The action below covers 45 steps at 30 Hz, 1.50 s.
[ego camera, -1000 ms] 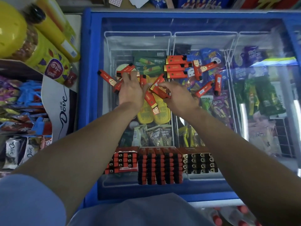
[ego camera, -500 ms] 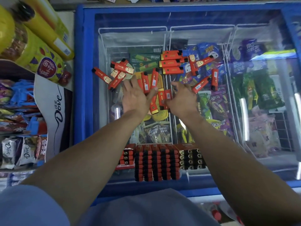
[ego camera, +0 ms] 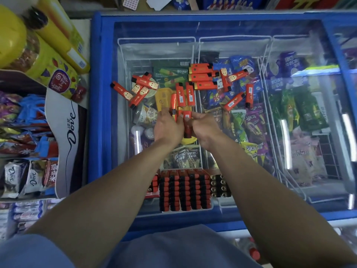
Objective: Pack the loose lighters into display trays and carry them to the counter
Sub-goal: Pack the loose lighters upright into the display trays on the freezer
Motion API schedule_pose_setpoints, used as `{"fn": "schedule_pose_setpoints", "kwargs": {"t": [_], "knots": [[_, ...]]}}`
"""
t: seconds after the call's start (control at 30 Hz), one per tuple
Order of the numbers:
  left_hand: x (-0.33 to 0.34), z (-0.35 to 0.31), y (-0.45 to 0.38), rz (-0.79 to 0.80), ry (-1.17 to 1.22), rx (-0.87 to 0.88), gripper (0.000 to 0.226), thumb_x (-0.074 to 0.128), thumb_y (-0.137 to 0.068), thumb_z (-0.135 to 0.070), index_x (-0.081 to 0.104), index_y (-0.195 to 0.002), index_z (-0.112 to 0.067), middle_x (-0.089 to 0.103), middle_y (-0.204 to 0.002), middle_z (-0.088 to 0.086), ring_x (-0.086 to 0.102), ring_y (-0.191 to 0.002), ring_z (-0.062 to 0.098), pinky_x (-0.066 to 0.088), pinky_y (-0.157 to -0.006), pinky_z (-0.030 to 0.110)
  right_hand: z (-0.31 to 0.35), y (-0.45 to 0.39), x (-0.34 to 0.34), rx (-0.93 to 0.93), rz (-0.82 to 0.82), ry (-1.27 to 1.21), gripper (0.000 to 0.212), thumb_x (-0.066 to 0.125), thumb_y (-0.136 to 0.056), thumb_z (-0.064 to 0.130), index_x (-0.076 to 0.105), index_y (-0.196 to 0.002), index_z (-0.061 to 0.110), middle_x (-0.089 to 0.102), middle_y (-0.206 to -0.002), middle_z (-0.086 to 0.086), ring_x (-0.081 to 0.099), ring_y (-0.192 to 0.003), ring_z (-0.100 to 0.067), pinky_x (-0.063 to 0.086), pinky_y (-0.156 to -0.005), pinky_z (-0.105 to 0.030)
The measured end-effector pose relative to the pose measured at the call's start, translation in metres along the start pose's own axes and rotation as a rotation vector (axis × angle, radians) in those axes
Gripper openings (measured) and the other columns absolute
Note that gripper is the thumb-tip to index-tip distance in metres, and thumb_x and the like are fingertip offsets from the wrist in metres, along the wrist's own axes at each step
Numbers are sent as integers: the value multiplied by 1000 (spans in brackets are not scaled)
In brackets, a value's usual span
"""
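Note:
Several loose red lighters (ego camera: 201, 77) lie scattered on the glass lid of a blue chest freezer (ego camera: 96, 93). Between my hands stands a small bunch of lighters (ego camera: 187, 122). My left hand (ego camera: 168, 127) curls round the bunch from the left and my right hand (ego camera: 205, 126) pinches it from the right. Two more lighters (ego camera: 185, 94) lie side by side just beyond the bunch. Display trays packed with lighters (ego camera: 184, 190) sit on the lid's near edge, between my forearms.
Ice cream packets fill the wire baskets (ego camera: 270, 55) under the glass. A Dove chocolate stand (ego camera: 65, 132) and yellow snack jars (ego camera: 48, 60) stand to the left of the freezer. Bottles with red caps (ego camera: 254, 254) stand low at the right.
My hands drew back toward me and closed together, gathering several lighters into one upright bunch. Two lighters stayed behind on the glass. The view shifted slightly.

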<state>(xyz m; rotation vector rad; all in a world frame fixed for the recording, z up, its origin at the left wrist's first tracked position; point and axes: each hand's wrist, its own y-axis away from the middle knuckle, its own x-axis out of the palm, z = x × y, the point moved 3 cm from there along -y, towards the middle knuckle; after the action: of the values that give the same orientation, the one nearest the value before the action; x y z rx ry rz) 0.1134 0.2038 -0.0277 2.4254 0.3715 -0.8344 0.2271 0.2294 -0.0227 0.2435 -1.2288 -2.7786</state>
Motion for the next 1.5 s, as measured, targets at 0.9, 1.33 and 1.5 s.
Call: {"fn": "schedule_pose_setpoints", "kwargs": {"t": [0.9, 1.33, 1.5], "knots": [[-94, 78, 163, 534, 1112, -349, 26, 75, -79, -15, 61, -99, -8, 65, -73, 7, 60, -57, 16, 53, -51, 27, -35, 195, -28, -372, 47, 208, 6, 79, -87, 21, 74, -90, 21, 69, -69, 4, 57, -53, -8, 43, -51, -19], [-78, 131, 214, 343, 897, -393, 27, 84, -81, -22, 74, -103, -9, 71, -78, 10, 64, -71, 24, 49, -82, 40, -158, 211, -32, -310, 76, 347, 15, 81, -87, 24, 69, -94, 18, 77, -82, -6, 67, -66, -23, 61, -65, -38], [-82, 146, 231, 317, 795, -404, 16, 83, -82, -26, 74, -91, -16, 75, -79, 6, 66, -77, 27, 46, -70, 37, -174, 203, -9, -526, 97, 619, 19, 62, -101, 35, 66, -117, 27, 76, -96, 9, 72, -82, -11, 61, -79, -41]]}}
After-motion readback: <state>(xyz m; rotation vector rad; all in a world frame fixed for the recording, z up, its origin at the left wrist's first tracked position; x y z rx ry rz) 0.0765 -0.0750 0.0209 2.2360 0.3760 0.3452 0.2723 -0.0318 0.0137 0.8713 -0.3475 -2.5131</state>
